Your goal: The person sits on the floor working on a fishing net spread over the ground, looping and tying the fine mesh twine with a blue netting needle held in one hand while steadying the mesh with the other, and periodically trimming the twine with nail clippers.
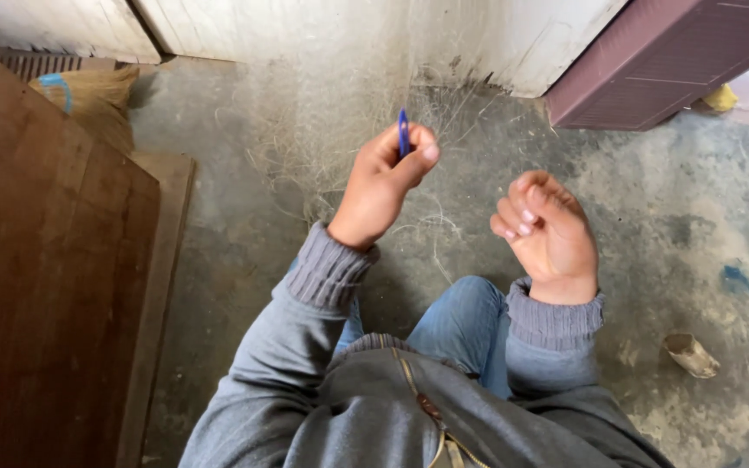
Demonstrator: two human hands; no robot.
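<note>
The person sits on the gray concrete floor (244, 234), seen from above. The left hand (385, 186) is lifted up, near the middle of the view. Its thumb and fingers are pressed together, pinching a small blue needle-like tool (403, 133). The tool pokes straight up out of the pinch, toward 12 o'clock.

A fine, pale net (340, 113) hangs in front of the hands. It is so thin that the floor and the wall show through it. It spreads out toward 12 o'clock and 11 o'clock from the left hand. A few loose threads trail down between the two hands.

The right hand (548, 234) sits at about 4 o'clock from the left hand, a bit apart. Its fingers are curled in, with the palm facing up. I cannot tell if it holds a thread, because the threads are too thin to see there.

Both arms wear gray sleeves (327, 273) with ribbed cuffs. A knee in blue jeans (465, 321) shows below the hands, at 6 o'clock.

A brown wooden board (45, 277) fills the 9 o'clock side. A straw broom (88, 95) lies at 10 o'clock. A reddish-brown panel (669, 61) sits at 2 o'clock. A small cardboard tube (691, 355) lies on the floor at 4 o'clock.
</note>
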